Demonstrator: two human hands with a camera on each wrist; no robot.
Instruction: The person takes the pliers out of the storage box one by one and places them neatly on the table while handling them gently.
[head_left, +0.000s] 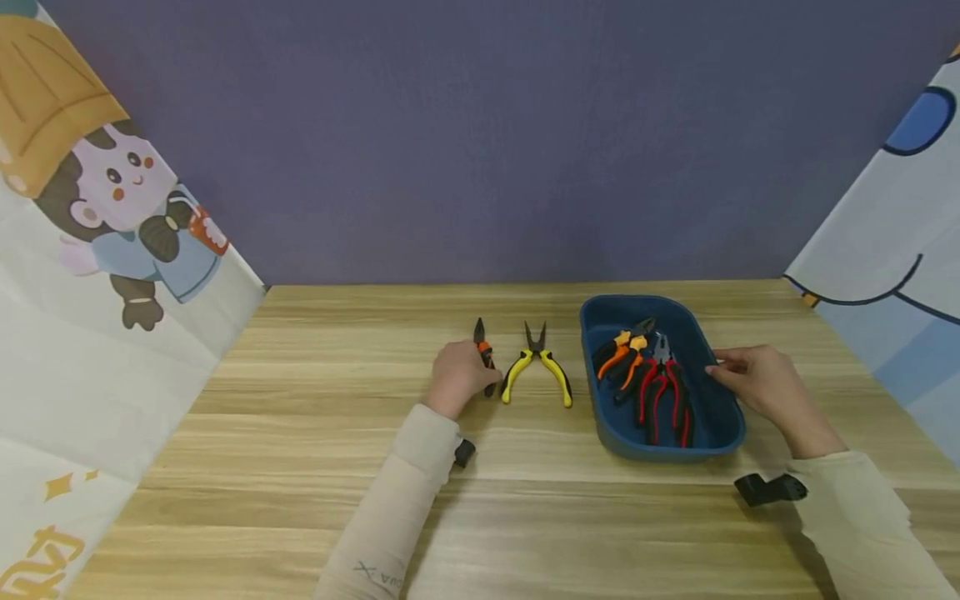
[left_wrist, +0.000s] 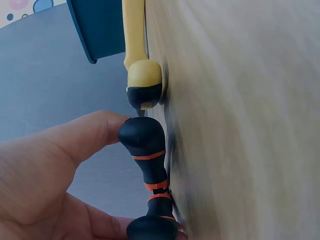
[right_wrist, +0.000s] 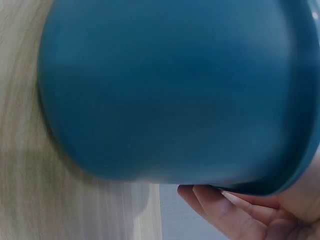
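Observation:
My left hand (head_left: 457, 377) pinches black-and-orange pliers (head_left: 487, 357) on the table, their dark jaws pointing away. In the left wrist view the thumb touches one pliers handle (left_wrist: 141, 137) and the fingers are at the other. Just to the right lie yellow-and-black long-nose pliers (head_left: 557, 375), handles spread. A blue plastic bin (head_left: 660, 452) stands further right. Its right rim is held by my right hand (head_left: 761, 383), thumb over the inside and fingers outside. Inside are several pliers, some with orange-and-black handles (head_left: 622, 358), others with red-and-black handles (head_left: 663, 400).
Everything stands on a wood-grain table (head_left: 285, 433). A dark grey-purple panel (head_left: 480, 150) rises along the far edge. Cartoon-printed sheets (head_left: 97, 350) border the sides. A small black device sits at each wrist.

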